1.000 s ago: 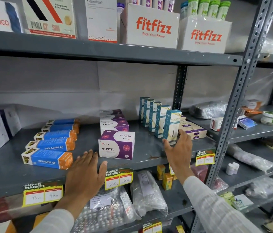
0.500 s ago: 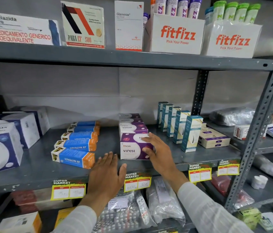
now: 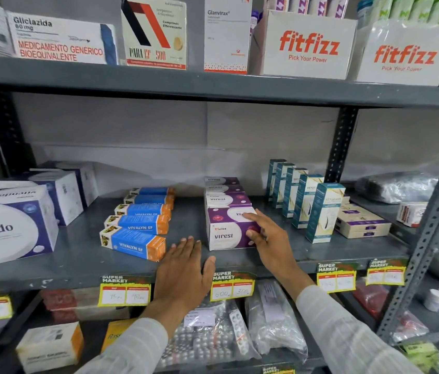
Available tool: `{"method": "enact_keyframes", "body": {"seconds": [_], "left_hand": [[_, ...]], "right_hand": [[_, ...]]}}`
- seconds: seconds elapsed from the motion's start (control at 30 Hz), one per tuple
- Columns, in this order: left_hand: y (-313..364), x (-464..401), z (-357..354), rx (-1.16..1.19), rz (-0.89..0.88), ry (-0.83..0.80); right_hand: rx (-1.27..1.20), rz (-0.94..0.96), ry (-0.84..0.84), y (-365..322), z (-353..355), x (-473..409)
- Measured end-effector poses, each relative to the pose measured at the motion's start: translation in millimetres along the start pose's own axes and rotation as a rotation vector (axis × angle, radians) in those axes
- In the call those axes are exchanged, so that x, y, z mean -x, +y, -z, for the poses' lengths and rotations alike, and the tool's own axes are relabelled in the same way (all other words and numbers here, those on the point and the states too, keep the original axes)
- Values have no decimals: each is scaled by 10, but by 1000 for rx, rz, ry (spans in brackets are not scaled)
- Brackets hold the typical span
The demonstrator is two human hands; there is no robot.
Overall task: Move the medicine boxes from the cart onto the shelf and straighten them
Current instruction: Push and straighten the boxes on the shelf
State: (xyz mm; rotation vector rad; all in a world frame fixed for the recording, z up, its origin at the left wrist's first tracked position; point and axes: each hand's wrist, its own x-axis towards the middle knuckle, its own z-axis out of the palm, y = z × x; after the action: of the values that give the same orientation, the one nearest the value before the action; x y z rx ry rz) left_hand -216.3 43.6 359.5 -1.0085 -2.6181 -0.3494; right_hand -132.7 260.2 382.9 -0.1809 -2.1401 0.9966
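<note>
On the middle grey shelf [image 3: 78, 255] stands a row of purple and white Virest boxes; the front Virest box [image 3: 226, 233] has my right hand [image 3: 267, 238] on its right side, fingers on its top corner and thumb on its front face. My left hand [image 3: 183, 268] lies flat and open on the shelf edge, just left of that box, holding nothing. A row of blue and orange Vivalyn boxes [image 3: 134, 244] lies to the left. Tall teal boxes [image 3: 323, 211] stand upright in a row to the right. No cart is in view.
Big white and purple boxes [image 3: 10, 228] fill the shelf's left end. Flat beige boxes [image 3: 361, 222] lie beside the teal row. A grey upright post [image 3: 434, 220] borders the right. Fitfizz cartons [image 3: 307, 47] sit on the upper shelf. Bagged blister packs [image 3: 207, 338] lie below.
My right hand left the front teal box and moved left onto the front Virest box. My left hand stayed flat on the shelf edge. The view shifted left.
</note>
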Motion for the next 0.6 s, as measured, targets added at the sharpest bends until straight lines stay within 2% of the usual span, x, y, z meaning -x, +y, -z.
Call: {"method": "enact_keyframes", "body": {"seconds": [0.3,0.4,0.5,0.57,0.6], "left_hand": [[-20,-14,-31,15,1,11],[-17,-7,96,162,13,-13],[-89,111,346,410,40,84],[-249,251,521,510,27,206],[-384,325,602,538,31,270]], "right_hand": [[163,45,36,-20,-2,45],[169,-12,16,-127,-2,97],[235,27,171,-319,-69,152],[221,117,311,-507,-190,177],[200,174,326,-604,-281,180]]}}
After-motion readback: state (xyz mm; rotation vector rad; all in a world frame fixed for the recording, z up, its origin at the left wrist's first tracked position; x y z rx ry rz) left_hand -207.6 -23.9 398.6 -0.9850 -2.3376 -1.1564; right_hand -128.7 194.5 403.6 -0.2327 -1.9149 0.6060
